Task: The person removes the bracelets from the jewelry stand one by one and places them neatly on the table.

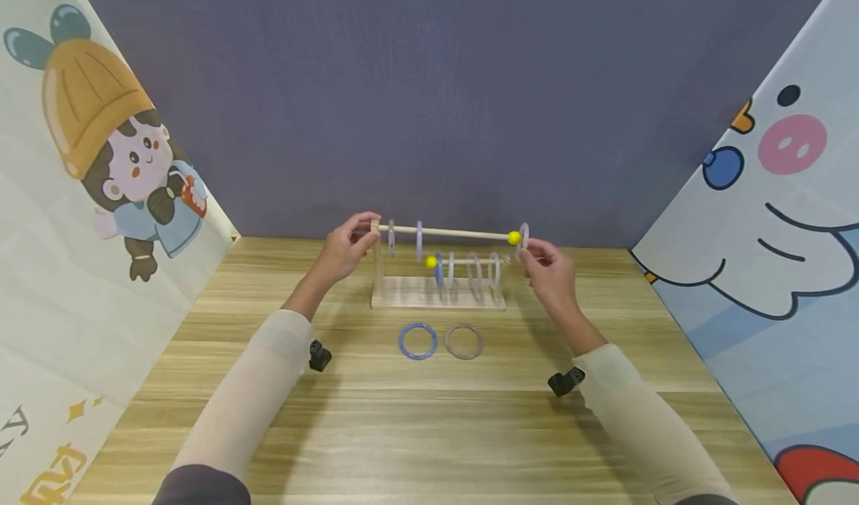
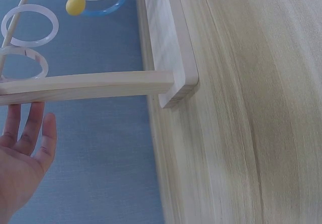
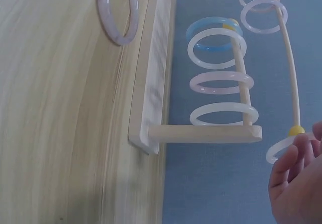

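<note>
Left hand (image 1: 342, 251) has the top of the tall post (image 1: 378, 266) gripped between thumb and fingers, probably because the upper bar (image 1: 470, 233) is only supported at that end and the rack (image 1: 392, 302) could tip or skid. Right hand (image 1: 552, 270) is pinching a pale ring (image 1: 526, 230) right by the yellow ball (image 1: 514, 238) on the bar's free end; can't tell if it's over the ball or just off the tip. Holding it by the outer edge makes sense, keeps the hole clear. Two rings (image 1: 419, 248) hang nearer the post, four rings (image 1: 439, 277) on the lower bar (image 1: 463, 262). Blue ring (image 1: 417, 357) and pinkish ring (image 1: 464, 357) lie flat on the counter (image 1: 429, 430), handily out front.
</note>
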The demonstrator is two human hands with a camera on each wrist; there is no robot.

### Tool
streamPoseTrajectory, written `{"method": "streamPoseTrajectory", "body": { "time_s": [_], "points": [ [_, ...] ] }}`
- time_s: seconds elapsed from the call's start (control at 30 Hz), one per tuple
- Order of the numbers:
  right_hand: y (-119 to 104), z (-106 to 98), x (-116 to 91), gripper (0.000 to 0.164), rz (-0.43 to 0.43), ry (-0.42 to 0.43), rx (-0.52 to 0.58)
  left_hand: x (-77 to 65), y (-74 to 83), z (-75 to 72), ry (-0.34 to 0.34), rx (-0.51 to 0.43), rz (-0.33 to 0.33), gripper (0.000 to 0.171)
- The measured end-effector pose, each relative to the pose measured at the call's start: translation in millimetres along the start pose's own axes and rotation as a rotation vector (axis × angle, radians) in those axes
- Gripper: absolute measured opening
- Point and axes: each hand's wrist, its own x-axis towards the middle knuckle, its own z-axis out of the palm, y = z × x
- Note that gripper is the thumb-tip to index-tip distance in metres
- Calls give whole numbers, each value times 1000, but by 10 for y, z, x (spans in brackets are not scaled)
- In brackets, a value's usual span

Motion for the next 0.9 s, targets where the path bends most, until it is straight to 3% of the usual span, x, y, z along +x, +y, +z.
{"method": "streamPoseTrajectory", "body": {
  "time_s": [0.2, 0.43, 0.9],
  "points": [
    [24, -60, -34, 23, -59, -2, -36, 13, -24, -4, -12, 13, -1, 40],
    [167, -92, -51, 18, -210, 8, -132, 25, -43, 4, -16, -9, 2, 40],
    [462, -289, -147, 19, -460, -232, -260, 40, -70, 10, -13, -9, 6, 41]
  ]
}}
